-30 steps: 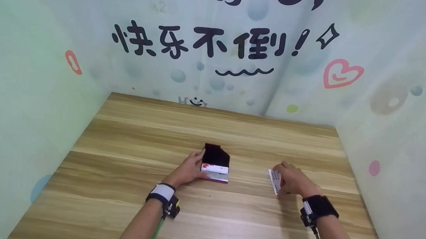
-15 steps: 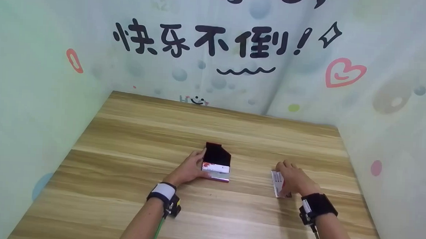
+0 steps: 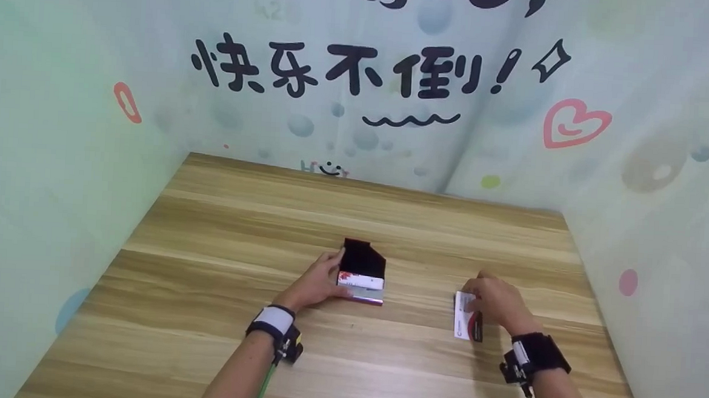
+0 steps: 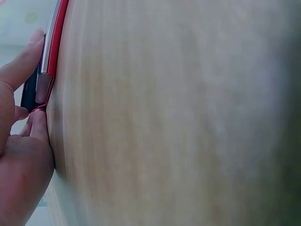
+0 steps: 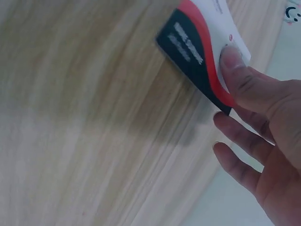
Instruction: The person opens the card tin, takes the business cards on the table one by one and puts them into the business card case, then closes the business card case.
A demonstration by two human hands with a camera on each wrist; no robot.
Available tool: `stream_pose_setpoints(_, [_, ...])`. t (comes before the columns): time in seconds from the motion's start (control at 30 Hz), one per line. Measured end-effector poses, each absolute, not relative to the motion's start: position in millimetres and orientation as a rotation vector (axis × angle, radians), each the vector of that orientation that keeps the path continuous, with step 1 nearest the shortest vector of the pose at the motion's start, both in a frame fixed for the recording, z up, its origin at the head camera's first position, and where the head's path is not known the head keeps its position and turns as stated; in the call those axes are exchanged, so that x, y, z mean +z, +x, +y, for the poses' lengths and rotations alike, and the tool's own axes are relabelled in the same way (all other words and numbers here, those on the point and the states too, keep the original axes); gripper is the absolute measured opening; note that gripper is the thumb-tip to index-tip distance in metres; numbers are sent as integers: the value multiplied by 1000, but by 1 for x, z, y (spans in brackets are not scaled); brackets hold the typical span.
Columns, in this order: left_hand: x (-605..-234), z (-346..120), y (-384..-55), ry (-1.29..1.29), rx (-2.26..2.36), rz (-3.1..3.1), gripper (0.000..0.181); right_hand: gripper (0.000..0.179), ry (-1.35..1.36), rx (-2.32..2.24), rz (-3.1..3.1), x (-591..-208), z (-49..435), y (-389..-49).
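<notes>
My left hand (image 3: 313, 285) holds the left side of a card case (image 3: 361, 260) on the wooden table. The flap of the case is folded back, showing its black lining. Its silver pocket (image 4: 47, 61) has a red cover beneath it, and the thumb lies over the silver part. A white strip with a red print (image 3: 359, 280) shows at the pocket's mouth. To the right, my right hand (image 3: 498, 300) pinches a business card (image 5: 200, 52) between thumb and forefinger. White with a red curve and a dark end, it tilts close over the table; the other fingers are spread below it.
Bare wood-grain tabletop (image 3: 413, 360) lies between and in front of the hands. Printed cloth walls stand at the back (image 3: 394, 140), left (image 3: 38, 207) and right (image 3: 678, 270). Each wrist wears a strapped camera with a cable.
The business card has turned in my right hand: a text-lined face showed before, the side with the red curve and dark end shows now. My left hand and the card case hold still.
</notes>
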State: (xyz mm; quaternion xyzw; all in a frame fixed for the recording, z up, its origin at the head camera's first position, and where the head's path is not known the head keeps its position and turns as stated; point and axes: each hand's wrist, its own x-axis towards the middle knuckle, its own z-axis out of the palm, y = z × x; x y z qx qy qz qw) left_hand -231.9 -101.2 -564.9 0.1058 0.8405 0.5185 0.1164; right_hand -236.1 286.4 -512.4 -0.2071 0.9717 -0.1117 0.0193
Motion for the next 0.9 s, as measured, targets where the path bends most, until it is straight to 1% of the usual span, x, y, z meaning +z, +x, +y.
stream_pose_setpoints(0.13, [-564,-101,-231,303,1515,2464,103,13,-589,-477,2994,-510,287,-236])
stream_pose_setpoints(0.23, [-563,-101,-231,301,1519,2456,104,10,-554,-672,2910,-507,286,-236])
stream_pose_setpoints(0.4, [-564,-101,-232,317,1516,2467,104,12,-527,-925,2823,-503,279,-239])
stream_pose_setpoints(0.63, [-565,-103,-232,341,1513,2483,103,18,-383,-1008,2844,-502,262,-242])
stream_pose_setpoints(0.77, [-565,-103,-232,329,1515,2489,104,22,-278,-1116,2817,-504,246,-245])
stream_pose_setpoints(0.9, [-565,-102,-232,326,1509,2494,104,23,-234,-1186,2775,-506,225,-248])
